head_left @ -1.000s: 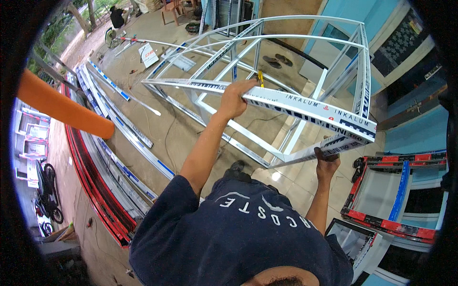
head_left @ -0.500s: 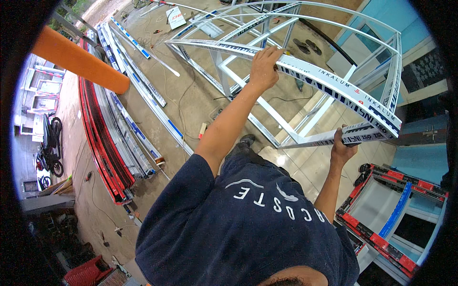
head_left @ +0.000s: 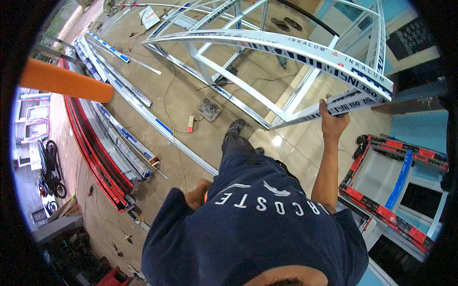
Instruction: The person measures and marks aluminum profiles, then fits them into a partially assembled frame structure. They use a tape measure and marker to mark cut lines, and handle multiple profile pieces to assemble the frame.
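Observation:
A large white aluminium frame (head_left: 267, 106) with a curved top rail and printed film stands before me. My right hand (head_left: 334, 125) is wrapped round its upright bar near the right corner. Something dark shows beside those fingers, perhaps part of the film's print. My left hand (head_left: 204, 185) is down by my left hip, clear of the frame. Its fingers are mostly hidden against my dark shirt (head_left: 257, 224), and a bit of orange shows beside it. What that orange thing is, I cannot make out.
Long aluminium profiles (head_left: 143, 119) and red ones (head_left: 93, 152) lie on the left under an orange post (head_left: 67, 81). A tub of small parts (head_left: 209, 108), a red-and-cream box (head_left: 191, 124) and cords lie on the floor. A red-and-black wrapped frame (head_left: 372, 200) stands at right, sandals (head_left: 286, 24) beyond.
My left hand has let go of the curved top rail and dropped to my left hip. My right hand stays on the upright. The view has shifted, uncovering the tub of small parts.

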Demonstrator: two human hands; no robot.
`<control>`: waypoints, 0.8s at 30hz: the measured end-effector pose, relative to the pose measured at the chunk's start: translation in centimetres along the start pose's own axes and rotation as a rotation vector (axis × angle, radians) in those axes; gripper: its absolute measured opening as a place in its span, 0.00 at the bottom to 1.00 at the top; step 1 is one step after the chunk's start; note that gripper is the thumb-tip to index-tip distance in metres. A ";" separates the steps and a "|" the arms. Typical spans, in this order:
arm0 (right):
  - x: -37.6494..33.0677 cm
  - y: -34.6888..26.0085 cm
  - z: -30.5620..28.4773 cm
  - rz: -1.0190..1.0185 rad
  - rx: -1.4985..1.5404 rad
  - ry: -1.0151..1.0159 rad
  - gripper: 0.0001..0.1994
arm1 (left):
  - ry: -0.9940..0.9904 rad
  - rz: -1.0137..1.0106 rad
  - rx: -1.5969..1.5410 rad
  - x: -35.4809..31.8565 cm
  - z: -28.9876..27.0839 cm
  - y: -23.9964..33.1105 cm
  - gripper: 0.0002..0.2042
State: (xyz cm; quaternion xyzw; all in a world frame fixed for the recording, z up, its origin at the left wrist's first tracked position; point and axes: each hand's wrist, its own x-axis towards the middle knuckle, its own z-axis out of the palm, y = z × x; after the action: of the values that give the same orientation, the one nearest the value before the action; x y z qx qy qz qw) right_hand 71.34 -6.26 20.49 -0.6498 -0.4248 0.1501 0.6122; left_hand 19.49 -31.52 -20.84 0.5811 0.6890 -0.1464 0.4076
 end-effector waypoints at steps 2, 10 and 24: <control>-0.1 -0.1 -0.1 0.011 -0.019 -0.016 0.15 | -0.031 -0.118 -0.167 -1.7 3.0 -2.6 0.22; 0.4 0.6 -0.1 -0.052 0.036 0.000 0.18 | 0.028 -0.257 -0.687 -0.8 -3.1 1.9 0.23; 3.0 0.1 -0.1 -0.001 -0.051 0.043 0.19 | 0.269 0.062 -0.786 6.2 -18.1 7.4 0.20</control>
State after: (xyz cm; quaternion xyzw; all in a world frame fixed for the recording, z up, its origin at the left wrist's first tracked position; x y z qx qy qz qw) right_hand 73.25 -4.10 21.38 -0.6681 -0.4157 0.1250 0.6044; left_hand 19.26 -12.95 -12.07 0.4155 0.7218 0.2172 0.5092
